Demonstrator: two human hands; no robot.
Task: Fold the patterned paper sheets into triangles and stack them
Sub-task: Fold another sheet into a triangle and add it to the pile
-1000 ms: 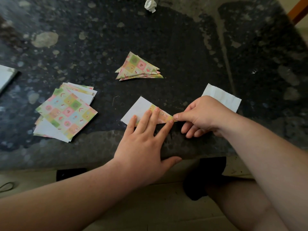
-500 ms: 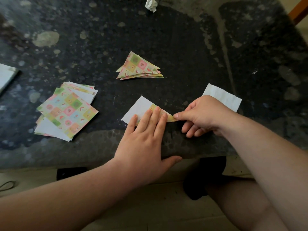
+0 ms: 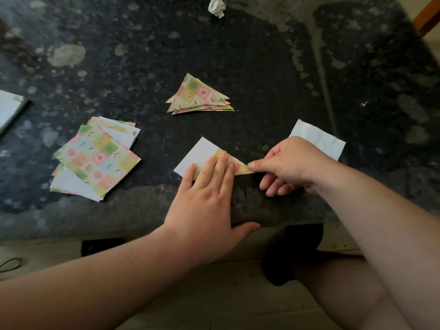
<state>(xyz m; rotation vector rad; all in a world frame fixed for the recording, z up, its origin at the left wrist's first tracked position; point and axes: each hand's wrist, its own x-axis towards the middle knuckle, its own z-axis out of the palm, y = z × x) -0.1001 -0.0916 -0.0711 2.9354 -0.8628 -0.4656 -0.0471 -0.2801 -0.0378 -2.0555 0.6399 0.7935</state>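
A patterned sheet (image 3: pixel 201 153) lies near the table's front edge, white side up, its near corner folded over so the pattern shows. My left hand (image 3: pixel 209 194) presses flat on the fold with straight fingers. My right hand (image 3: pixel 289 163) pinches the sheet's right corner between thumb and forefinger. A stack of folded patterned triangles (image 3: pixel 198 96) sits further back in the middle. A loose pile of unfolded patterned sheets (image 3: pixel 95 158) lies at the left.
The dark speckled stone table (image 3: pixel 262 67) has its front edge just under my hands. A white paper slip (image 3: pixel 319 139) lies behind my right hand. A crumpled white paper ball (image 3: pixel 216 7) sits at the back. A white object (image 3: pixel 9 108) is at the left edge.
My left hand's fingers have drawn closer together and slid slightly along the fold. My right hand stays pinching the corner.
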